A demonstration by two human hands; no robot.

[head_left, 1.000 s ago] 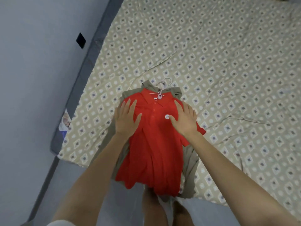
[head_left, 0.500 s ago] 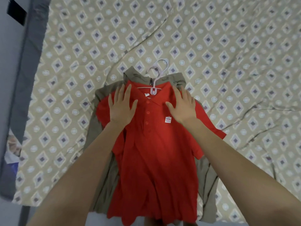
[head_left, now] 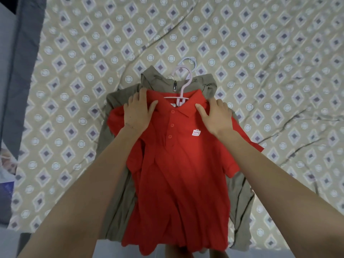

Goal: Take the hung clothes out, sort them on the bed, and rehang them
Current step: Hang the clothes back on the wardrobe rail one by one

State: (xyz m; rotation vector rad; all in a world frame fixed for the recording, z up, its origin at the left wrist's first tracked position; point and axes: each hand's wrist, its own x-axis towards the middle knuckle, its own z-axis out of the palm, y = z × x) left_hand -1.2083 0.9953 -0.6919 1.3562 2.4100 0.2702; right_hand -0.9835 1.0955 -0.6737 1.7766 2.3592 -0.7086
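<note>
A red polo shirt lies face up on the bed, stacked on an olive-grey garment. Both are on pale pink hangers whose hooks point away from me. My left hand grips the shirt's left shoulder beside the collar, fingers curled over the fabric edge. My right hand presses on the right shoulder, with its fingers hooked over the shoulder edge. A small white label sits on the shirt's chest.
The bed's beige sheet with diamond and circle print is wrinkled at the right. A dark grey bed frame edge runs down the left, with a pale wall beyond. Some printed paper or packaging lies at the far left.
Both hands have slid up from the shirt's chest to its shoulders by the collar. The view has come closer over the clothes.
</note>
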